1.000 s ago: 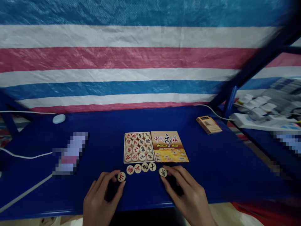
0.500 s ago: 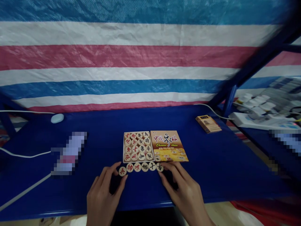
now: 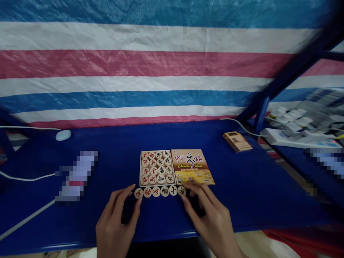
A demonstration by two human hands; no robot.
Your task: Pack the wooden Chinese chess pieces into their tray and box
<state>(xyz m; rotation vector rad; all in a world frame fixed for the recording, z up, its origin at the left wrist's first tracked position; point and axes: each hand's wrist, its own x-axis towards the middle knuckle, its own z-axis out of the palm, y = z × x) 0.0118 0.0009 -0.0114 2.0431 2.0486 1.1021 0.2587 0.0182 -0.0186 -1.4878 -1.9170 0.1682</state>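
Note:
Several round Chinese chess pieces (image 3: 156, 191) lie in a row on the blue table. At the row's left end, the thumb and index finger of my left hand (image 3: 118, 215) are at the edges of a red-marked chess piece (image 3: 138, 193). Thumb and index finger of my right hand (image 3: 211, 213) pinch the black-marked piece (image 3: 182, 190) at the right end, covering part of it. Just behind the row, a square white box (image 3: 140, 168) holds more pieces in neat rows, red and black characters up. Its printed lid (image 3: 192, 161), marked "Chinese chess", lies against the box's right side.
A small tan box (image 3: 237, 141) lies at the back right. On the left are a blurred-out phone-like object (image 3: 79, 175) with a white cable and a pale mouse-shaped object (image 3: 63, 135). A white power strip (image 3: 290, 139) with plugs is at far right. Striped sheeting (image 3: 161, 64) hangs behind.
The leftmost piece has turned and come more into line with the row. My left hand has shifted slightly left. My right hand stays at the right-end piece.

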